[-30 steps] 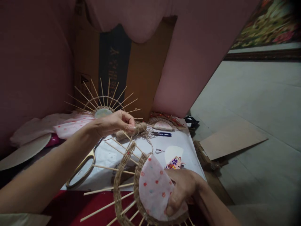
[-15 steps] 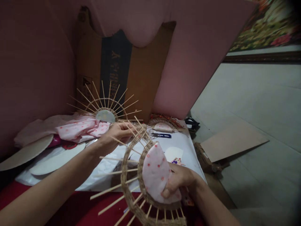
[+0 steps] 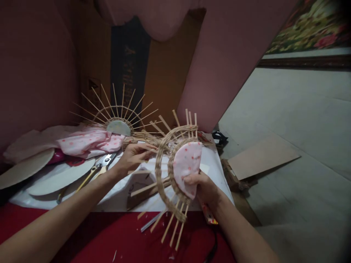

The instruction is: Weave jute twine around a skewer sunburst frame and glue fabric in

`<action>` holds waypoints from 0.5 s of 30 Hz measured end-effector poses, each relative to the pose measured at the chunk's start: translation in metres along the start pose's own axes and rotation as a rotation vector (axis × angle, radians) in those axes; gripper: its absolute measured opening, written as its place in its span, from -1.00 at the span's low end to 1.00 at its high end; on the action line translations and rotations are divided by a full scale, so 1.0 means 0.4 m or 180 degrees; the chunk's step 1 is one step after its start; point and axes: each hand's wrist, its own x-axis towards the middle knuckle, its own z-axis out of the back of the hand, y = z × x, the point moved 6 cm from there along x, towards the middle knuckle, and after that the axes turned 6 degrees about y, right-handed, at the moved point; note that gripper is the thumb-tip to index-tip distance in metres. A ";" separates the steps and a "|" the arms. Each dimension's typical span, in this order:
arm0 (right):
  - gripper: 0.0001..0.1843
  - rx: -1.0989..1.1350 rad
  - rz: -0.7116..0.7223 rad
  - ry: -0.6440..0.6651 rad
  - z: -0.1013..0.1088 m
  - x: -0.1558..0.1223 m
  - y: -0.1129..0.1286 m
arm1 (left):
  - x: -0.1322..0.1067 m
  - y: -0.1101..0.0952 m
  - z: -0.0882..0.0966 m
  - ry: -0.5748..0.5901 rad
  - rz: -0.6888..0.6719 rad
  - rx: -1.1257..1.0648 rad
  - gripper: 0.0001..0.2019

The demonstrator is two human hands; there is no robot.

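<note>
A half-round woven fan frame (image 3: 161, 175), made of thin sticks bound by two arcs of twisted straw-coloured cord, stands tilted before me. Its middle is a half-circle pad (image 3: 187, 166) of pale pink cloth with red dots. My right hand (image 3: 204, 184) grips this pad by its straight edge, thumb on the front and the other fingers hidden behind. Left of the frame, my left hand (image 3: 139, 155) is closed in a pinch near the outer cord arc; what lies between its fingertips is too unclear to name.
A second stick frame with a pale green centre (image 3: 119, 127) leans against the cardboard (image 3: 167, 73) at the back. Dotted pink cloth (image 3: 87, 142), pruning-type shears (image 3: 101, 166) and white oval boards (image 3: 61, 179) lie left. A brown board (image 3: 263, 157) rests on the floor, right.
The woven frame has turned edge-on and risen, its sticks swinging upright at the top. My right hand has moved up with it. The shears now show beside my left forearm.
</note>
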 end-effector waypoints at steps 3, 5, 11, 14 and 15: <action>-0.75 0.0206 0.0363 -0.0408 0.023 0.006 0.031 | 0.006 0.017 0.031 -0.0034 -0.0065 0.0339 -0.76; -0.75 0.0378 0.0700 -0.0730 0.049 0.009 0.055 | 0.009 0.023 0.057 -0.0118 -0.0059 0.0605 -0.76; -0.79 0.0656 0.1369 -0.1427 0.124 0.004 0.110 | 0.009 0.014 0.077 0.0184 -0.0068 0.1235 -0.79; -0.76 0.0606 0.1629 -0.1528 0.132 -0.001 0.132 | 0.005 0.019 0.060 0.0520 -0.0091 0.1604 -0.82; -0.75 0.0594 0.1682 -0.1554 0.132 -0.002 0.136 | 0.004 0.021 0.055 0.0585 -0.0121 0.1754 -0.83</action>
